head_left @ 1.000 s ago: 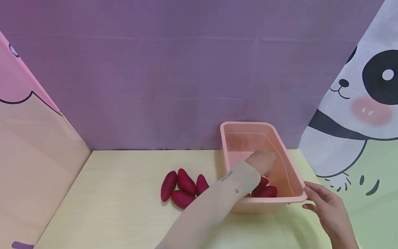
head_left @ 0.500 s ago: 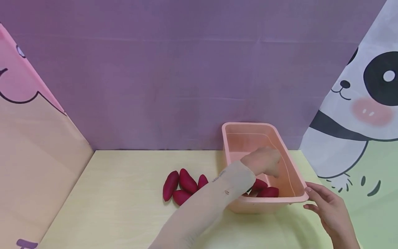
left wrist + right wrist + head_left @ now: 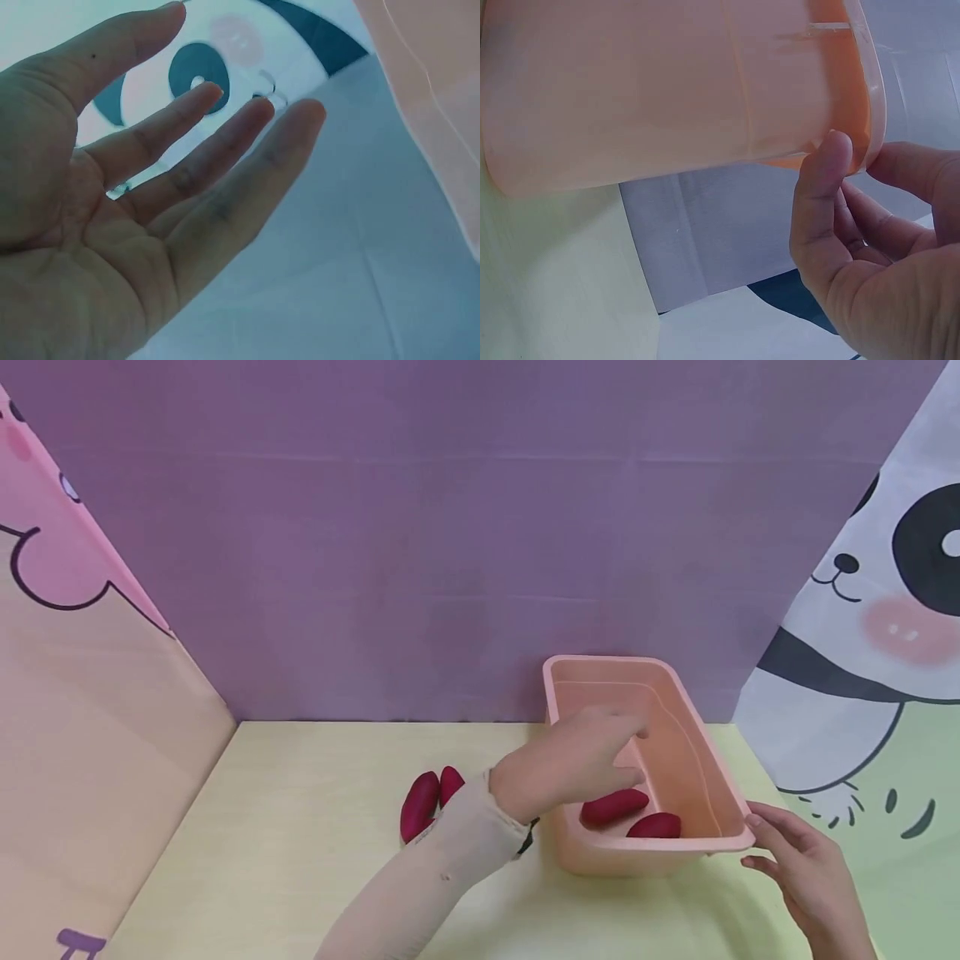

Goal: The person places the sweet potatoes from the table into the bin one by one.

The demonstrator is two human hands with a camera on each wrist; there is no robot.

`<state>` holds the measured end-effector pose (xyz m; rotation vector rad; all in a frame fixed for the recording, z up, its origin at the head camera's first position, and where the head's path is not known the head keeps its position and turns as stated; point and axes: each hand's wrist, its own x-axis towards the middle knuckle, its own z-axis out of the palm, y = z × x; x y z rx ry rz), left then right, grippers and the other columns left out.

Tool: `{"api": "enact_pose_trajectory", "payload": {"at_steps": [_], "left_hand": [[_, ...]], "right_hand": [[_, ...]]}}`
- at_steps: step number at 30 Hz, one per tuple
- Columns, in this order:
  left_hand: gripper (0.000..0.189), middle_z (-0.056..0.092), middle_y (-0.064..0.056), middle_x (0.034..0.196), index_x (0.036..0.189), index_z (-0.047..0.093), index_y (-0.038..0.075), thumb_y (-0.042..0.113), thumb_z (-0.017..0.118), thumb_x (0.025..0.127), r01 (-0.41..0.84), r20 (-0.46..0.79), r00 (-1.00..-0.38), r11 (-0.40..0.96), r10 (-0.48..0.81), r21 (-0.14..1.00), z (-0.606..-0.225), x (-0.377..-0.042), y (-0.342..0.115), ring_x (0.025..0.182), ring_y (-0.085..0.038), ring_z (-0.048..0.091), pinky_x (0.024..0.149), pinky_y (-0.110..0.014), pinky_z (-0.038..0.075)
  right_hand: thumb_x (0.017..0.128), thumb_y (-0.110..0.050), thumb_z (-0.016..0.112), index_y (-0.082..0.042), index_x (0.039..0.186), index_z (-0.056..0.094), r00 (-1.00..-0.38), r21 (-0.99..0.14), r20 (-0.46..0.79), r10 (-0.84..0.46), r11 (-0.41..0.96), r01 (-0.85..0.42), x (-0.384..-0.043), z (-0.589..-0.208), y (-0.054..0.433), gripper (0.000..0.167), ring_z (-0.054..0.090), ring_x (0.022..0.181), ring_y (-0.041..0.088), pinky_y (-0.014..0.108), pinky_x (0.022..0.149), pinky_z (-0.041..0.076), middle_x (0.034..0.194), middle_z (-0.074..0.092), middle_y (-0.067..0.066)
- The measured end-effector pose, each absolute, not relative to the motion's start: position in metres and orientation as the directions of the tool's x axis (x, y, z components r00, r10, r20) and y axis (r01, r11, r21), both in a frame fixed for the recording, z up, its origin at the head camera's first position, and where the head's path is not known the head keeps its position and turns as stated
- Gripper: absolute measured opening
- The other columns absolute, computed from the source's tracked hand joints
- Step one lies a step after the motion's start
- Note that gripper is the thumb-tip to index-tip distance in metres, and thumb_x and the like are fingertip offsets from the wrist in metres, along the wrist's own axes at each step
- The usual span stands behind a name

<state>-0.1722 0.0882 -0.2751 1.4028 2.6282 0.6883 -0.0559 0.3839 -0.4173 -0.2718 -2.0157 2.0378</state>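
head: bright, even light | soft shadow on tabletop (image 3: 262,852) beside bin (image 3: 630,858) | wrist views: dimmer, bluish, slightly soft

Four dark-red oblong pieces are visible: two in the bin (image 3: 686,760), one long piece (image 3: 613,807) and one shorter-looking piece (image 3: 655,826), and two on the worktop (image 3: 225,860), a left piece (image 3: 420,807) and a right piece (image 3: 452,783). The single sleeve (image 3: 442,868) covers part of that second pair's spot, so a full count there cannot be told. There is one bin, one worktop, one purple backdrop (image 3: 375,568) and one printed panda (image 3: 862,643). Grips number two: one left hand (image 3: 573,756), one right hand (image 3: 813,877).
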Motion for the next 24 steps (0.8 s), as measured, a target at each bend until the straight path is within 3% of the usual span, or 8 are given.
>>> {"api": "enact_pose_trajectory", "payload": {"at_steps": [3, 8, 12, 15, 20, 24], "left_hand": [[0.037, 0.062, 0.005, 0.124, 0.13, 0.062, 0.014, 0.026, 0.069, 0.095, 0.755, 0.163, -0.607, 0.5, 0.778, 0.423, -0.279, -0.166, 0.062, 0.113, -0.011, 0.056, 0.097, -0.025, 0.045], [0.044, 0.061, 0.001, 0.129, 0.137, 0.059, 0.015, 0.027, 0.07, 0.096, 0.677, 0.196, -0.695, 0.538, 0.691, 0.502, -0.292, -0.155, 0.024, 0.116, -0.015, 0.056, 0.097, -0.031, 0.047], [0.046, 0.061, 0.0, 0.13, 0.137, 0.058, 0.016, 0.025, 0.072, 0.095, 0.673, 0.284, -0.72, 0.538, 0.632, 0.507, -0.31, -0.15, 0.0, 0.118, -0.016, 0.058, 0.097, -0.038, 0.049], [0.042, 0.063, 0.0, 0.126, 0.133, 0.062, 0.017, 0.025, 0.074, 0.093, 0.662, 0.34, -0.741, 0.548, 0.578, 0.511, -0.328, -0.149, -0.016, 0.107, -0.015, 0.063, 0.091, -0.038, 0.052], [0.041, 0.064, 0.003, 0.117, 0.128, 0.065, 0.016, 0.021, 0.078, 0.089, 0.541, 0.33, -0.838, 0.591, 0.434, 0.598, -0.363, -0.149, -0.046, 0.088, -0.011, 0.062, 0.077, -0.031, 0.055], [0.044, 0.064, 0.0, 0.113, 0.127, 0.066, 0.014, 0.014, 0.08, 0.086, 0.437, 0.297, -0.899, 0.628, 0.322, 0.644, -0.39, -0.15, -0.07, 0.09, -0.016, 0.062, 0.077, -0.032, 0.055]], "right_hand": [[0.099, -0.006, 0.064, -0.012, 0.114, 0.074, -0.946, -0.999, 0.031, 0.322, -0.008, -0.036, -0.055, -0.417, 0.384, 0.019, 0.069, 0.079, 0.015, 0.03, 0.064, 0.058, 0.102, 0.072, -0.005], [0.098, -0.009, 0.065, -0.012, 0.116, 0.073, -0.947, -1.0, 0.005, 0.322, -0.01, -0.009, -0.054, -0.417, 0.384, 0.02, 0.068, 0.082, 0.014, 0.031, 0.065, 0.059, 0.103, 0.071, -0.006], [0.098, -0.012, 0.066, -0.012, 0.119, 0.072, -0.946, -1.0, -0.007, 0.323, -0.006, 0.005, -0.053, -0.416, 0.385, 0.021, 0.067, 0.085, 0.013, 0.031, 0.067, 0.059, 0.105, 0.071, -0.007], [0.098, -0.015, 0.067, -0.013, 0.119, 0.071, -0.943, -1.0, -0.017, 0.332, 0.006, 0.02, -0.053, -0.416, 0.387, 0.022, 0.066, 0.086, 0.012, 0.032, 0.068, 0.059, 0.106, 0.07, -0.008], [0.097, -0.019, 0.069, -0.017, 0.117, 0.072, -0.937, -0.999, -0.039, 0.347, 0.013, 0.047, -0.055, -0.419, 0.386, 0.02, 0.066, 0.086, 0.012, 0.032, 0.068, 0.059, 0.105, 0.07, -0.01], [0.097, -0.019, 0.069, -0.017, 0.116, 0.073, -0.937, -0.999, -0.04, 0.348, 0.004, 0.044, -0.056, -0.42, 0.384, 0.02, 0.066, 0.085, 0.012, 0.032, 0.068, 0.059, 0.105, 0.07, -0.011]]}}
